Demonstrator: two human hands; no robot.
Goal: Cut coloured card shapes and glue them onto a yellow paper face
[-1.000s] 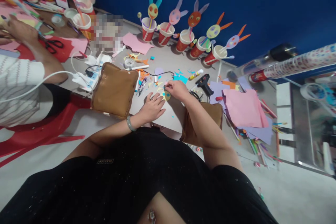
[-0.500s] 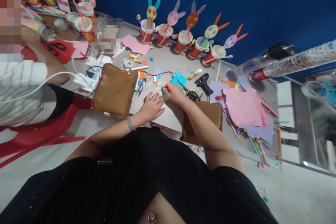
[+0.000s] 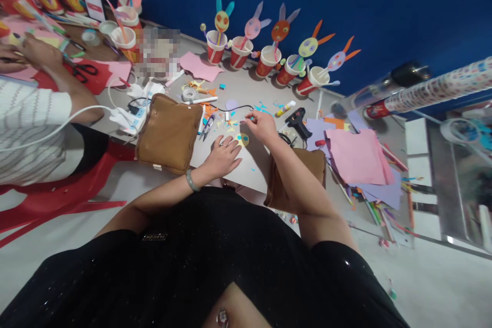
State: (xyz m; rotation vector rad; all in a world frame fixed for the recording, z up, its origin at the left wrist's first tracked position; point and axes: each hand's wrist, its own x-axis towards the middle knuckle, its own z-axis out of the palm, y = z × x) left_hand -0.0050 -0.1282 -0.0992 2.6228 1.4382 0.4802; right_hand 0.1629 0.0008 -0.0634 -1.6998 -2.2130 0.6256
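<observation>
My left hand [image 3: 223, 156] lies on the white tabletop with its fingers spread, the fingertips at the edge of a small round yellow paper disc [image 3: 243, 139]. Two blue spots show on that disc. Just above and right of it, my right hand [image 3: 262, 125] is closed in a pinch; what sits between thumb and finger is too small to make out. Snips [image 3: 207, 127] lie left of the disc. Blue paper scraps [image 3: 263, 107] are scattered beyond my right hand, which partly covers black-handled scissors [image 3: 284, 138].
A brown cushion [image 3: 169, 133] stands left, another brown cushion [image 3: 307, 164] under my right forearm. A glue gun [image 3: 299, 122] and pink paper [image 3: 359, 156] lie right. Several cups with rabbit figures, such as a red cup [image 3: 216, 51], line the wall. A co-worker's arm [image 3: 79, 84] is left.
My right hand has come off the yellow disc and shifted slightly up and right, uncovering the blue spots. My left hand stays in place. The co-worker's hands have come into view.
</observation>
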